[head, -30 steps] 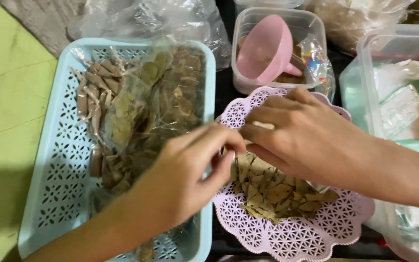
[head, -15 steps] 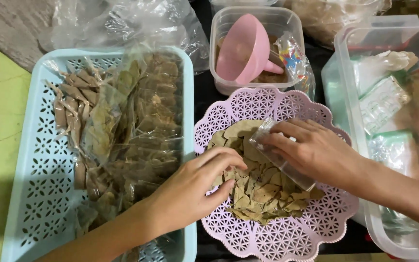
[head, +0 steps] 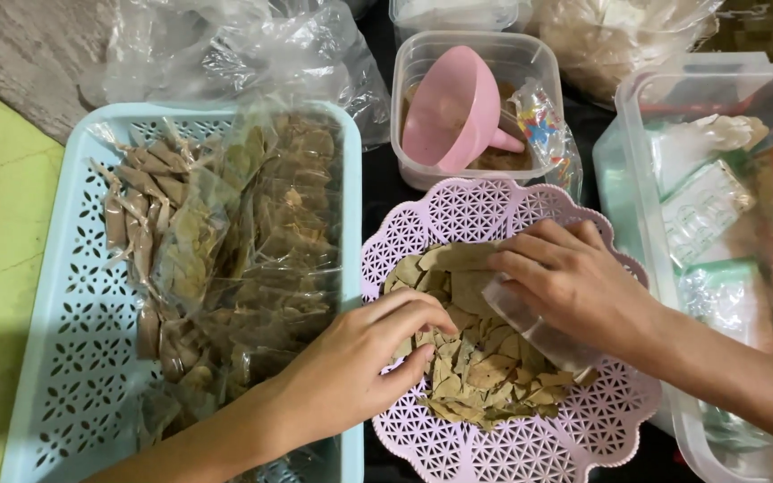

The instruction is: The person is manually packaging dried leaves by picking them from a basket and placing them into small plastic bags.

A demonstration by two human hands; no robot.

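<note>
Surface: dark tabletop (head: pixel 378 192), crowded with baskets.
Dried leaves (head: pixel 471 376): heaped in pink lattice basket (head: pixel 530 447), under both hands.
Left hand (head: pixel 351 371): fingers curled, pinching leaves.
Right hand (head: pixel 574 286): closed around small clear bag (head: pixel 539 331).

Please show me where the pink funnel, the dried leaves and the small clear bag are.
pink funnel (head: pixel 452 107): head view, on its bowl.
dried leaves (head: pixel 485 376): head view, middle of the pile.
small clear bag (head: pixel 539 331): head view, on its side.
</note>
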